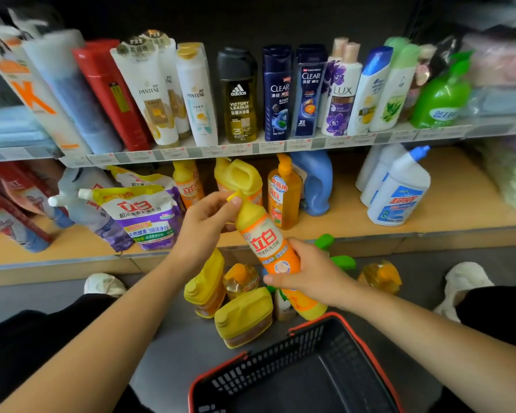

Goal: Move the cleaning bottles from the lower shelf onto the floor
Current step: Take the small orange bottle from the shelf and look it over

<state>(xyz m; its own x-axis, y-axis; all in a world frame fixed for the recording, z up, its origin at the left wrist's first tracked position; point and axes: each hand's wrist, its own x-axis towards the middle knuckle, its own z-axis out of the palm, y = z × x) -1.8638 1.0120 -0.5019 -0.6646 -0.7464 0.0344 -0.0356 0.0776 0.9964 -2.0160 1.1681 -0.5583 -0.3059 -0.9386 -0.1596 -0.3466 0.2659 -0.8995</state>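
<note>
A yellow and orange dish-soap bottle (261, 234) hangs tilted in front of the lower shelf (370, 231). My left hand (206, 225) grips its yellow cap end, and my right hand (307, 272) grips its lower body. On the lower shelf stand a yellow jug (242, 177), two orange bottles (283, 195), a blue bottle (316, 183) and white toilet-cleaner bottles (399, 192). Several yellow and orange bottles (242, 317) lie and stand on the grey floor below my hands, some hidden behind my right hand.
A black shopping basket with a red rim (298, 374) sits on the floor close to me. Refill pouches (143, 216) lean at the lower shelf's left. The upper shelf holds shampoo bottles (239, 96). My knees and white shoes (465, 278) flank the floor pile.
</note>
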